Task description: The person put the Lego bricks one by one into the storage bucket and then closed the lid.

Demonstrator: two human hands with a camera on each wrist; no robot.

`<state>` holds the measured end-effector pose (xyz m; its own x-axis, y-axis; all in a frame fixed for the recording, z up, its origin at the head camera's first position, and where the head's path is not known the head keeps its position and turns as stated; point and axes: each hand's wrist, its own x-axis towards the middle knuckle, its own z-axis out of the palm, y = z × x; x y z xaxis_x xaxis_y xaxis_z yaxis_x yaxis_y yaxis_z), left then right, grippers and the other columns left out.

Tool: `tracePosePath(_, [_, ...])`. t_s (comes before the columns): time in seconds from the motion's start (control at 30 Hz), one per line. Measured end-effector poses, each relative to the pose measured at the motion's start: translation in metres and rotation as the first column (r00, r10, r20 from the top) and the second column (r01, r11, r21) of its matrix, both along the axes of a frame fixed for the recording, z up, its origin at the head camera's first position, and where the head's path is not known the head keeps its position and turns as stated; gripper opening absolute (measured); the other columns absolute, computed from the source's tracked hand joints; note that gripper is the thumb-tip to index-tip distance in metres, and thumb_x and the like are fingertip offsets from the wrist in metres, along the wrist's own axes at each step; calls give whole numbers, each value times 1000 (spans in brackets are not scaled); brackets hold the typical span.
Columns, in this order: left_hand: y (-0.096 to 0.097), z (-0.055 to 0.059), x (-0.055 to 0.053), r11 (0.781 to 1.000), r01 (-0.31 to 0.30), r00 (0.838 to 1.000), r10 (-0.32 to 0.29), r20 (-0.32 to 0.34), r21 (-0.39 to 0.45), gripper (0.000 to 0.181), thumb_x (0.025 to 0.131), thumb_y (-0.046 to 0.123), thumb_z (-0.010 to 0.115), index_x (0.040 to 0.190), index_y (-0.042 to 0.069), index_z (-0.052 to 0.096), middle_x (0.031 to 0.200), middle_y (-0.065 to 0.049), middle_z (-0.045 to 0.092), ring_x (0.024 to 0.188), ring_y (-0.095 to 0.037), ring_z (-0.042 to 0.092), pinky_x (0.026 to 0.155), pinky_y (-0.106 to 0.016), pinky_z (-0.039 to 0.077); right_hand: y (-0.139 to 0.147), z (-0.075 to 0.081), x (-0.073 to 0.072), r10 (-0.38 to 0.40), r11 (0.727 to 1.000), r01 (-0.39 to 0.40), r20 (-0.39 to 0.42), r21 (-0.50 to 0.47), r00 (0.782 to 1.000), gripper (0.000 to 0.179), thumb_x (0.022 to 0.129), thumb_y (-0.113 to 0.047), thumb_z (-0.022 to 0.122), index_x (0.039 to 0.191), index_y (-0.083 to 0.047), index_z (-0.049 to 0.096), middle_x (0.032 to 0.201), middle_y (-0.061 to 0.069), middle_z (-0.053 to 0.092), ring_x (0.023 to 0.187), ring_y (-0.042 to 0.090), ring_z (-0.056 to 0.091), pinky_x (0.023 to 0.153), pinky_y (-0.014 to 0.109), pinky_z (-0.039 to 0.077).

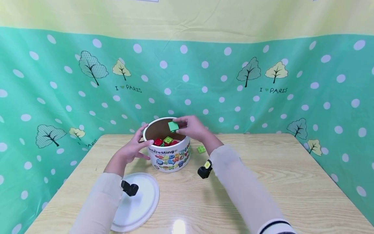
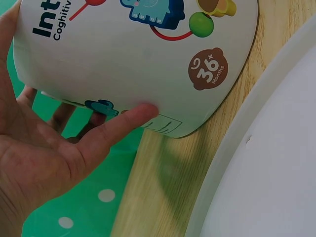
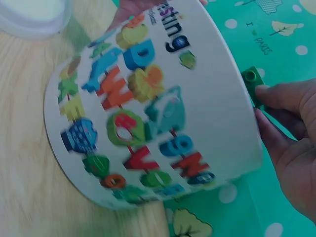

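Note:
A round white bucket (image 1: 169, 159) with colourful pictures stands upright on the table. Red and green building blocks (image 1: 168, 140) lie inside it. My left hand (image 1: 135, 146) holds the bucket's left side, its thumb at the front rim and its fingers spread around the wall; the left wrist view shows one finger (image 2: 133, 118) stretched along the printed side. Over the right part of the opening, my right hand (image 1: 193, 128) pinches a green building block (image 1: 173, 126) between thumb and fingers. In the right wrist view a round stud shows on this block (image 3: 251, 76), close by the rim.
A round white lid (image 1: 149, 198) lies flat on the wooden table (image 1: 263, 175), in front of the bucket and partly under the left forearm. One light-green block (image 1: 201, 149) rests on the table right of the bucket. A green dotted cloth (image 1: 204, 97) hangs behind.

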<state>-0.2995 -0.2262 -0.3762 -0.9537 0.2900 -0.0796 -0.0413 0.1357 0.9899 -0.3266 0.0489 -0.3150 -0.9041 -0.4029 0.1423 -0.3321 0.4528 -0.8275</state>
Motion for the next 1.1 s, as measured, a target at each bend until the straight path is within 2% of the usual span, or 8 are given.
tracePosePath(0.2, [-1, 3, -3, 1000, 1, 1000, -1, -7, -11, 89, 94, 22, 64, 156, 36, 2, 158, -17, 4, 140, -51, 14, 75, -65, 54, -7, -6, -5, 12, 989, -10, 14, -150, 1000, 48, 91, 2, 63, 137, -12, 57, 132, 12, 59, 115, 22, 59, 90, 28, 55])
tracePosePath(0.4, [1, 4, -6, 1000, 8, 1000, -8, -14, 0, 88, 94, 20, 63, 156, 36, 3, 159, -16, 4, 140, -50, 13, 73, -63, 55, 7, -7, -6, -97, 963, 99, 21, -251, 995, 40, 91, -1, 65, 130, -9, 61, 121, 18, 62, 107, 23, 61, 86, 32, 56])
tracePosePath(0.53, [2, 4, -6, 1000, 7, 1000, -7, -12, 7, 89, 94, 20, 64, 156, 37, 3, 159, -16, 4, 141, -50, 13, 73, -63, 55, 20, -11, -6, -130, 947, 131, 24, -292, 991, 36, 90, -2, 67, 125, -7, 63, 118, 17, 62, 104, 23, 60, 84, 34, 57])
tracePosePath(0.67, [1, 3, -5, 1000, 5, 1000, -5, -5, 3, 91, 93, 22, 66, 156, 37, 2, 159, -16, 3, 141, -50, 12, 74, -65, 54, 32, -20, -6, -139, 947, 133, -1, -291, 990, 34, 89, -1, 67, 123, -4, 64, 120, 17, 62, 104, 23, 60, 85, 32, 56])
tracePosePath(0.83, [2, 2, -3, 1000, 0, 1000, 0, -1, 7, 88, 94, 17, 63, 156, 37, 3, 159, -16, 4, 140, -49, 13, 75, -66, 53, 45, -36, -6, -177, 947, 166, -14, -274, 984, 34, 87, 0, 68, 121, -5, 65, 117, 14, 63, 103, 25, 60, 86, 33, 56])
tracePosePath(0.93, [2, 2, -2, 1000, -1, 1000, 1, -1, 2, 88, 94, 16, 62, 156, 36, 3, 158, -16, 4, 140, -49, 13, 75, -66, 53, 53, -50, -7, -193, 955, 188, -1, -228, 981, 34, 87, 0, 68, 120, -6, 66, 114, 11, 64, 104, 26, 60, 85, 33, 57])
tracePosePath(1.1, [1, 1, -1, 1000, 1, 1000, -1, 3, -3, 89, 94, 18, 64, 156, 35, 3, 159, -16, 4, 140, -49, 14, 75, -66, 53, 67, -79, -9, -209, 969, 211, 30, -128, 977, 36, 87, -1, 69, 122, -6, 65, 120, 13, 62, 107, 28, 60, 87, 35, 56])
